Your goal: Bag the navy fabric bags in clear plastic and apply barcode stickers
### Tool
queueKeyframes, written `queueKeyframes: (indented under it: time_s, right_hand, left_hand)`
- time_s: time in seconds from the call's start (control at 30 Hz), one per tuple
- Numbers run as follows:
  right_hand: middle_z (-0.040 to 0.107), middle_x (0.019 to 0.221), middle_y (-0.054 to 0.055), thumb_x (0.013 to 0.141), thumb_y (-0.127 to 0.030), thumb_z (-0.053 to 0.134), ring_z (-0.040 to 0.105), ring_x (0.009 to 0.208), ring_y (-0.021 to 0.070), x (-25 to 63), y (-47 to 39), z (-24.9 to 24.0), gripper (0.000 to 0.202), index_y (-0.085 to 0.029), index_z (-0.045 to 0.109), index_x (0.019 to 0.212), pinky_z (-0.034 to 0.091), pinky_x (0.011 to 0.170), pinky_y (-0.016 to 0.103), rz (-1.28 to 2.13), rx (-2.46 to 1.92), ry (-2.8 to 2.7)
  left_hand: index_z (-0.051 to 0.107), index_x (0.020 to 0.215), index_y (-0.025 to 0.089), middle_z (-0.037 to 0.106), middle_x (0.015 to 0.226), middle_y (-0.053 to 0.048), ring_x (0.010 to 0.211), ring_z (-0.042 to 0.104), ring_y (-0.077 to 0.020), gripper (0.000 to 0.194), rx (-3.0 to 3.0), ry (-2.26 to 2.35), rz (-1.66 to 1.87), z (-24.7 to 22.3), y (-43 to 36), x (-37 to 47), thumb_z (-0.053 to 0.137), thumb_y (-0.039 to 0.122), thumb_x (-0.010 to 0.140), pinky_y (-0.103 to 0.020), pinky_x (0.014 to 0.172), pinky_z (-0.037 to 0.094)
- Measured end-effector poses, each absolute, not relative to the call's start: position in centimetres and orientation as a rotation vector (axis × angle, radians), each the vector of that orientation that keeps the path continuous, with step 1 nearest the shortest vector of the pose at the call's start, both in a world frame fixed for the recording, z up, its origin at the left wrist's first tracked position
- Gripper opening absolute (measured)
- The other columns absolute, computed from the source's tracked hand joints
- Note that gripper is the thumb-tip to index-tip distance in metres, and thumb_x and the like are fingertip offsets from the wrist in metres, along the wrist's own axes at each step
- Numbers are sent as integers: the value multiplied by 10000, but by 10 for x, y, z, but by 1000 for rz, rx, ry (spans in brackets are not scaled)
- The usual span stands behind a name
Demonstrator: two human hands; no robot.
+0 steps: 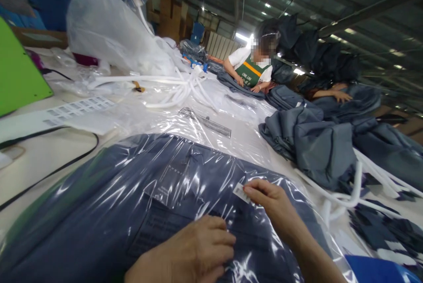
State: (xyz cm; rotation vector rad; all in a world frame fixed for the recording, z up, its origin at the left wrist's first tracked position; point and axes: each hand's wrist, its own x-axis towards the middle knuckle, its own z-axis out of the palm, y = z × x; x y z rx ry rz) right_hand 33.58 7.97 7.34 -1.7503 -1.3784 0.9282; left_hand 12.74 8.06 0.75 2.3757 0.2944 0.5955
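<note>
A dark navy folded garment (109,195) lies in front of me inside a shiny clear plastic bag (198,181). Through the plastic a tag (170,177) with pale lettering shows, and printed text sits lower on the bag. My right hand (269,197) pinches a small white label (242,192) with dark print between thumb and fingers, just over the bag's right half. Low in the middle, my left hand (198,248) rests on the bag with its fingers curled under. Its fingertips are hidden, so what they may grip does not show.
Flat clear bags (214,126) lie beyond the garment. A sheet of printed labels (79,109) and a black strap (66,164) are left, near a green panel (21,69). Grey garments (317,142) and white tubing (355,181) lie right. A co-worker (253,67) handles dark cloth opposite.
</note>
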Motion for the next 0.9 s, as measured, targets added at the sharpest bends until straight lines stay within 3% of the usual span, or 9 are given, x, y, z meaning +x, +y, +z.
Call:
queueKeyframes:
  time_s: [0.07,0.17,0.23,0.43,0.67,0.9]
  right_hand:
    - [517,566,-32,678,-466,653,428,571,120,332,86,72,277,-190,660,650,336,564,263,967,-1710,-1354]
    - [528,575,-30,671,-456,652,427,571,117,322,94,66,265,-192,660,653,326,555,258,1043,-1661,-1356]
    - [528,575,-33,676,-431,637,424,567,114,317,99,61,237,-197,654,644,324,552,255,1080,-1638,-1386]
    - [504,559,-44,699,-389,615,389,543,95,320,102,48,204,-199,654,636,295,523,241,1122,-1610,-1454]
    - [509,544,-49,714,-386,627,413,526,96,327,98,38,197,-202,657,651,309,514,237,1157,-1618,-1411]
    - [603,597,-32,728,-365,599,509,588,118,325,98,33,192,-201,665,653,379,586,246,1143,-1595,-1545]
  left_hand:
    - [600,1152,152,634,1244,-87,1258,489,-250,276,2553,219,502,6,78,129,569,192,880,-394,1092,363]
    - [540,1250,106,567,1336,-112,1280,482,-245,374,2734,141,470,0,79,132,517,297,930,-376,1116,347]
    - [551,1232,96,580,1318,-107,1234,531,-235,363,2837,80,516,-4,80,135,427,315,971,-349,1083,387]
    - [591,1151,119,652,1222,-65,1110,621,-205,346,2997,96,800,-31,75,147,289,174,993,-326,996,434]
    - [591,1169,142,653,1226,-27,1135,596,-181,353,3031,95,918,-46,65,150,294,106,982,-305,1008,408]
    - [599,1188,156,628,1266,-39,1175,563,-194,281,3052,94,1022,-60,64,153,440,235,971,-319,1022,419]
